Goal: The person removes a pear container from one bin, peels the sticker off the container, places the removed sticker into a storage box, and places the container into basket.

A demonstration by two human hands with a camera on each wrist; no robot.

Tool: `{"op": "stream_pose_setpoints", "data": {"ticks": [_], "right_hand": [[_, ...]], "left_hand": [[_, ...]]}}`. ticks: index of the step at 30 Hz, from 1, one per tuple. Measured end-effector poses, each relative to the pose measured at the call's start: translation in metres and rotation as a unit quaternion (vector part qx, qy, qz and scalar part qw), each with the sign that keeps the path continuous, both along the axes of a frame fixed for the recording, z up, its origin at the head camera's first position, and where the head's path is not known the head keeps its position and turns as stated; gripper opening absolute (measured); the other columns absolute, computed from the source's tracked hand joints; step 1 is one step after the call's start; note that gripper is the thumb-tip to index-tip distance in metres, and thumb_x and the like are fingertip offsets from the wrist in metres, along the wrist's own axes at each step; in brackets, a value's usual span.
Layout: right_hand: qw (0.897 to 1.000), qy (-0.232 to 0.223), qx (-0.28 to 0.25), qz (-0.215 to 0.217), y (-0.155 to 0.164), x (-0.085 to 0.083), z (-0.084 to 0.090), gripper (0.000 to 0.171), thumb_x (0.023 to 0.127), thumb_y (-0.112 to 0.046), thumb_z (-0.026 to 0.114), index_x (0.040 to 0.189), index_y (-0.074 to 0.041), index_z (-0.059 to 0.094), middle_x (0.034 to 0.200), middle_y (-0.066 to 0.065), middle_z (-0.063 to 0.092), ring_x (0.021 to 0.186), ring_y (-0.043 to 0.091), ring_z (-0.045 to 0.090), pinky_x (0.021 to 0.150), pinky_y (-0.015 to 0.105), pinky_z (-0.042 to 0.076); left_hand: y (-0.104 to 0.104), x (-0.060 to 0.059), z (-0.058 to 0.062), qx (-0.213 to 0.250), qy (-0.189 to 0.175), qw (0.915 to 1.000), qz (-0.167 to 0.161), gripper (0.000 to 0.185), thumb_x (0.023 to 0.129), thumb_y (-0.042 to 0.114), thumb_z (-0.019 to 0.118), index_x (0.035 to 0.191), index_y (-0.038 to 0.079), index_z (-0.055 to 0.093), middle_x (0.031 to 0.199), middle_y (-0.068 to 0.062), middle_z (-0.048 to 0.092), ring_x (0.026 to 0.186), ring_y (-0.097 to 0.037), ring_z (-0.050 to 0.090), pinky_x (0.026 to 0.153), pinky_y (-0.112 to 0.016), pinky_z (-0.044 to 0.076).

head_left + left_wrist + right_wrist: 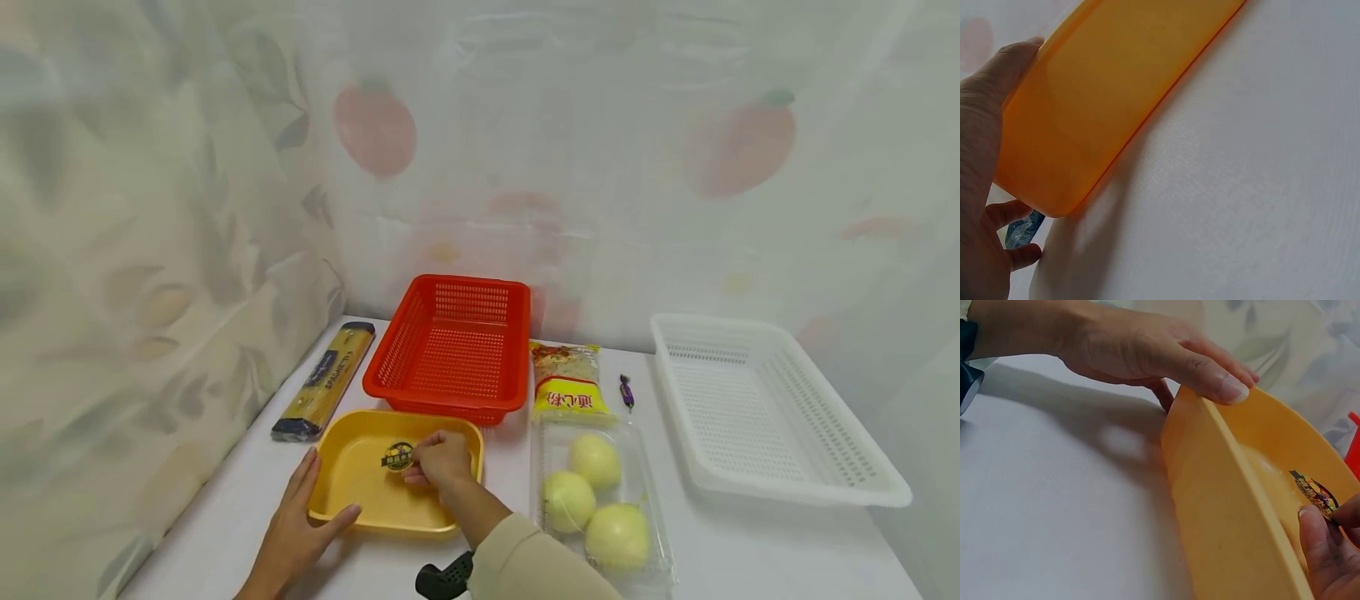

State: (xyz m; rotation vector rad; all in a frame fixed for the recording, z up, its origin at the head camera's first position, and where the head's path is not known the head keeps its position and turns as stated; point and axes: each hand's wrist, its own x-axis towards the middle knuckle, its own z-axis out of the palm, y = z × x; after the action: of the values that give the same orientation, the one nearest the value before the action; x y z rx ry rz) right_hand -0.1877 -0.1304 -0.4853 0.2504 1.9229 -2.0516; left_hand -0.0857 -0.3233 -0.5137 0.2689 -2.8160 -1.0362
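A yellow plastic tray [352, 483] sits at the front left of the table. My left hand [300, 525] spans its near left corner, thumb along the front rim and fingers extended against the left side. Inside the tray, my right hand [447, 462] pinches the edge of a dark sticker [394, 456] with a fruit picture. In the right wrist view, thumb and finger meet at the sticker's [1315, 492] edge; whether its far part clings to the tray cannot be told. The left wrist view has the tray's outer wall [1085, 112] beside the left hand [985, 144].
Behind the tray stands a red basket [457, 358], with a spaghetti pack [330, 379] to its left. To the right lie a yellow pasta bag [567, 379], a clear box [637, 467] of pale round produce [617, 535], and a purple-wrapped candy [626, 392]. A white basket [795, 492] stands far right.
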Motion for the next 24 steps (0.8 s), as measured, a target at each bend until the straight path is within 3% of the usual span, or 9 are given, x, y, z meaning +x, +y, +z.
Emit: {"op": "stream_pose_setpoints", "data": {"ticks": [8, 15, 24], "right_hand": [[0.999, -0.018, 0.036, 0.009, -0.007, 0.002, -0.006, 0.011, 0.082, 0.008, 0.066, 0.080, 0.000, 0.060, 0.071, 0.017, 0.062, 0.050, 0.022, 0.065, 0.050, 0.033, 0.056], [0.997, -0.023, 0.070, 0.016, -0.010, 0.001, -0.009, 0.012, 0.082, 0.010, 0.065, 0.079, -0.001, 0.060, 0.073, 0.016, 0.059, 0.051, 0.023, 0.065, 0.051, 0.032, 0.056], [0.994, -0.006, 0.102, 0.033, -0.012, 0.001, -0.015, 0.015, 0.079, 0.009, 0.069, 0.074, -0.002, 0.060, 0.074, 0.014, 0.057, 0.050, 0.019, 0.065, 0.048, 0.026, 0.053]], "left_hand": [[0.000, 0.000, 0.000, 0.006, 0.016, 0.9998, -0.002, 0.106, 0.080, 0.051, 0.074, 0.151, -0.005, 0.017, 0.160, -0.013, 0.008, 0.140, -0.042, 0.015, 0.105, -0.063, 0.020], [0.002, -0.001, 0.002, 0.005, -0.012, 0.9999, 0.008, 0.109, 0.080, 0.057, 0.071, 0.152, -0.004, 0.014, 0.160, -0.013, 0.005, 0.140, -0.043, 0.013, 0.106, -0.062, 0.019], [0.001, -0.001, 0.002, 0.005, -0.007, 0.9999, 0.009, 0.109, 0.080, 0.055, 0.072, 0.152, -0.003, 0.014, 0.160, -0.013, 0.006, 0.140, -0.042, 0.014, 0.106, -0.062, 0.019]]}}
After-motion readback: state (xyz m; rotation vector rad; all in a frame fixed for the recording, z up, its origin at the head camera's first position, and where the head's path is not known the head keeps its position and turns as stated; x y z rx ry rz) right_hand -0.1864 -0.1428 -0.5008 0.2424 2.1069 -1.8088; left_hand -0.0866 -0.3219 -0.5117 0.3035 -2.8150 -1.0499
